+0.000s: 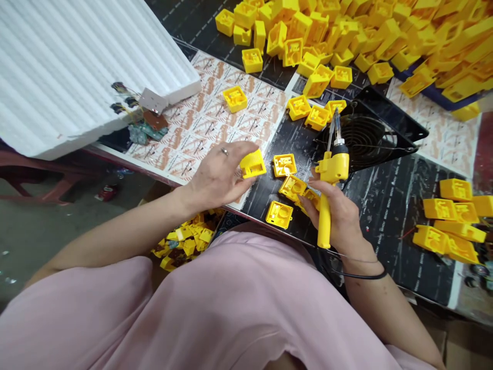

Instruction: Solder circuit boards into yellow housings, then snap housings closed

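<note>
My left hand (221, 172) grips a small yellow plastic housing (253, 164) between thumb and fingers, above the table's front part. In my right hand (341, 210) is a yellow soldering gun (333, 167), its metal tip pointing away from me and a black cable running down by the wrist. The right fingertips are close to a yellow housing (311, 198); whether they touch it I cannot tell. Between the hands lie more open housings, one (284, 165) at the back and one (279, 214) near the table edge, with small metal parts inside.
A black fan (365, 136) stands beyond the soldering gun. Yellow housings (339, 36) are heaped at the back right, and a smaller group (450, 221) lies at right. White foam (92, 67) covers the left. Below the edge is a container of yellow pieces (188, 239).
</note>
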Action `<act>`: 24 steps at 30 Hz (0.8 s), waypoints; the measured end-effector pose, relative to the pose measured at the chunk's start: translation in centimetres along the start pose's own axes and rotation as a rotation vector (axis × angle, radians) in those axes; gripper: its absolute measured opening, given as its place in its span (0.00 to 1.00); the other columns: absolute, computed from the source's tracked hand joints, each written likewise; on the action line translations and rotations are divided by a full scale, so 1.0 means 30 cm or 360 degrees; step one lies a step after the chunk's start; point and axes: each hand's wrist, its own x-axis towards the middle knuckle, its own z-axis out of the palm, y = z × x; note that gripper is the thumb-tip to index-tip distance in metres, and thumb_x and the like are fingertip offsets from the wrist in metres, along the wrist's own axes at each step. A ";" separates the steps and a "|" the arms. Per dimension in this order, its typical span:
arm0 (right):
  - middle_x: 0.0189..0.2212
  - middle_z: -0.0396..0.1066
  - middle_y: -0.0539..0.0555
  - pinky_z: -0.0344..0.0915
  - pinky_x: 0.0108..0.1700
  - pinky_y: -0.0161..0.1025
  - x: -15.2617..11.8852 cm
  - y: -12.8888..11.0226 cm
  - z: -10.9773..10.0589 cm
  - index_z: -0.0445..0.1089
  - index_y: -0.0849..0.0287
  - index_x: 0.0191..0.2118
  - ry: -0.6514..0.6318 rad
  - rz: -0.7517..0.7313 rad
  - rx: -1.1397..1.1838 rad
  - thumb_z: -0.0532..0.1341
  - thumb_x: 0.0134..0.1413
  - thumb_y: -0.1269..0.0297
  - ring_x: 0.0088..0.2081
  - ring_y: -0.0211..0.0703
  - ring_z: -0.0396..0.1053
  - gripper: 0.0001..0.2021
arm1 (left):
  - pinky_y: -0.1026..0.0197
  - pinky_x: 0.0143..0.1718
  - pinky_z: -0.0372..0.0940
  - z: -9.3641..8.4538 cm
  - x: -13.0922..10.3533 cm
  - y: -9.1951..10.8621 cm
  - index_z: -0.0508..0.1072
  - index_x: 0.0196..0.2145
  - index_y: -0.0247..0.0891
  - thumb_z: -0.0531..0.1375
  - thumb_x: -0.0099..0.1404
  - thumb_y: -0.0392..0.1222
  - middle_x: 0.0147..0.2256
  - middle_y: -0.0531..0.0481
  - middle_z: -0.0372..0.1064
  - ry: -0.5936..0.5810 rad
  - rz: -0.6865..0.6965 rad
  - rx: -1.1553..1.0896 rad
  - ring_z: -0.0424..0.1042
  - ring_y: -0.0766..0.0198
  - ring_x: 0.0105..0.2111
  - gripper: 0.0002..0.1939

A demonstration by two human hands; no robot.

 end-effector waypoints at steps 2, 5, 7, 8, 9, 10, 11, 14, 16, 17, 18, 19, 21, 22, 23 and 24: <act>0.42 0.80 0.55 0.78 0.39 0.42 -0.001 0.000 -0.002 0.68 0.53 0.55 -0.0001 -0.0011 0.0002 0.65 0.65 0.65 0.38 0.48 0.81 0.15 | 0.45 0.55 0.66 0.007 -0.020 0.003 0.65 0.62 0.39 0.59 0.69 0.50 0.56 0.40 0.74 0.0030 0.0130 0.0323 0.73 0.49 0.54 0.27; 0.42 0.80 0.54 0.78 0.39 0.41 -0.001 -0.001 -0.002 0.69 0.52 0.55 -0.0005 -0.0008 0.0004 0.66 0.64 0.66 0.38 0.47 0.81 0.15 | 0.45 0.52 0.63 0.013 -0.031 0.010 0.65 0.62 0.39 0.58 0.70 0.50 0.53 0.41 0.76 -0.0041 0.0107 0.0546 0.74 0.49 0.50 0.26; 0.42 0.80 0.53 0.77 0.39 0.39 -0.001 -0.001 -0.002 0.70 0.51 0.55 0.0003 -0.0009 0.0000 0.66 0.64 0.64 0.39 0.47 0.81 0.15 | 0.46 0.51 0.62 0.015 -0.033 0.013 0.65 0.63 0.39 0.57 0.71 0.51 0.52 0.41 0.76 -0.0083 0.0090 0.0654 0.73 0.48 0.48 0.27; 0.42 0.80 0.53 0.76 0.39 0.39 -0.001 -0.001 -0.001 0.69 0.51 0.55 0.0005 -0.0013 -0.0012 0.66 0.64 0.64 0.39 0.46 0.81 0.16 | 0.46 0.50 0.61 0.016 -0.034 0.013 0.65 0.64 0.39 0.56 0.72 0.52 0.52 0.42 0.76 -0.0095 0.0100 0.0711 0.73 0.48 0.48 0.27; 0.42 0.80 0.53 0.76 0.39 0.38 -0.001 -0.002 -0.001 0.69 0.52 0.56 0.0010 -0.0018 -0.0030 0.66 0.64 0.64 0.39 0.46 0.81 0.16 | 0.47 0.50 0.61 0.017 -0.035 0.013 0.64 0.65 0.39 0.55 0.73 0.51 0.53 0.42 0.76 -0.0091 0.0124 0.0769 0.73 0.49 0.49 0.27; 0.42 0.80 0.54 0.76 0.39 0.38 -0.001 -0.002 0.000 0.69 0.52 0.56 0.0016 -0.0025 -0.0049 0.66 0.64 0.64 0.39 0.46 0.81 0.16 | 0.48 0.50 0.61 0.018 -0.038 0.013 0.64 0.66 0.40 0.54 0.74 0.51 0.53 0.43 0.76 -0.0082 0.0153 0.0823 0.72 0.49 0.49 0.27; 0.42 0.80 0.54 0.75 0.39 0.37 -0.001 -0.002 0.000 0.68 0.53 0.56 0.0018 -0.0034 -0.0066 0.66 0.65 0.64 0.39 0.46 0.81 0.16 | 0.48 0.51 0.61 0.018 -0.040 0.013 0.63 0.66 0.40 0.54 0.74 0.51 0.54 0.44 0.76 -0.0068 0.0184 0.0864 0.72 0.50 0.49 0.27; 0.41 0.80 0.54 0.76 0.39 0.37 0.000 -0.002 0.001 0.67 0.53 0.55 0.0012 -0.0062 -0.0094 0.65 0.65 0.64 0.38 0.46 0.81 0.15 | 0.50 0.52 0.62 0.018 -0.043 0.009 0.61 0.68 0.44 0.55 0.75 0.45 0.55 0.46 0.76 0.0011 0.0259 0.0914 0.72 0.53 0.51 0.26; 0.42 0.80 0.54 0.76 0.40 0.37 0.000 0.000 0.003 0.67 0.52 0.56 0.0005 -0.0064 -0.0110 0.65 0.65 0.64 0.39 0.46 0.81 0.16 | 0.50 0.54 0.62 0.021 -0.043 0.003 0.61 0.69 0.46 0.55 0.75 0.38 0.56 0.48 0.76 0.0099 0.0349 0.0947 0.72 0.53 0.55 0.26; 0.42 0.80 0.54 0.76 0.40 0.37 0.000 0.000 0.004 0.66 0.52 0.56 0.0000 -0.0062 -0.0117 0.65 0.65 0.64 0.39 0.46 0.81 0.16 | 0.50 0.55 0.63 0.024 -0.043 0.000 0.61 0.68 0.47 0.54 0.76 0.35 0.56 0.49 0.76 0.0140 0.0435 0.0951 0.71 0.54 0.56 0.26; 0.42 0.80 0.54 0.76 0.41 0.38 0.000 0.001 0.006 0.66 0.52 0.56 -0.0004 -0.0059 -0.0124 0.65 0.65 0.64 0.39 0.47 0.81 0.16 | 0.50 0.57 0.63 0.030 -0.045 -0.003 0.62 0.68 0.47 0.54 0.75 0.32 0.57 0.50 0.75 0.0163 0.0548 0.0925 0.71 0.55 0.58 0.26; 0.42 0.80 0.54 0.76 0.41 0.38 -0.001 0.001 0.008 0.66 0.52 0.56 -0.0011 -0.0054 -0.0127 0.65 0.66 0.64 0.39 0.47 0.81 0.15 | 0.50 0.60 0.63 0.037 -0.049 -0.006 0.63 0.67 0.47 0.53 0.75 0.30 0.58 0.51 0.75 0.0160 0.0676 0.0857 0.70 0.56 0.59 0.26; 0.41 0.80 0.54 0.77 0.42 0.38 -0.004 0.001 0.011 0.66 0.52 0.56 -0.0023 -0.0038 -0.0118 0.65 0.66 0.63 0.40 0.47 0.81 0.15 | 0.50 0.66 0.61 0.053 -0.068 -0.008 0.66 0.66 0.45 0.53 0.75 0.29 0.59 0.51 0.75 0.0074 0.0945 0.0603 0.69 0.57 0.62 0.25; 0.42 0.80 0.54 0.77 0.42 0.39 -0.006 0.002 0.012 0.66 0.52 0.56 -0.0032 -0.0027 -0.0105 0.65 0.67 0.63 0.41 0.47 0.81 0.15 | 0.50 0.68 0.60 0.058 -0.081 -0.007 0.68 0.65 0.44 0.53 0.75 0.29 0.59 0.49 0.75 -0.0003 0.1058 0.0453 0.68 0.58 0.64 0.24; 0.42 0.80 0.54 0.77 0.43 0.39 -0.010 0.003 0.011 0.66 0.52 0.56 -0.0042 -0.0015 -0.0086 0.64 0.67 0.63 0.42 0.47 0.81 0.15 | 0.51 0.69 0.59 0.060 -0.094 -0.005 0.69 0.64 0.42 0.53 0.76 0.30 0.59 0.47 0.75 -0.0084 0.1139 0.0313 0.68 0.58 0.65 0.23; 0.42 0.80 0.55 0.77 0.43 0.39 -0.013 0.005 0.010 0.66 0.53 0.56 -0.0046 -0.0007 -0.0062 0.64 0.67 0.63 0.42 0.47 0.80 0.15 | 0.51 0.70 0.59 0.058 -0.107 -0.004 0.69 0.64 0.40 0.53 0.76 0.30 0.59 0.44 0.75 -0.0145 0.1187 0.0198 0.68 0.59 0.65 0.22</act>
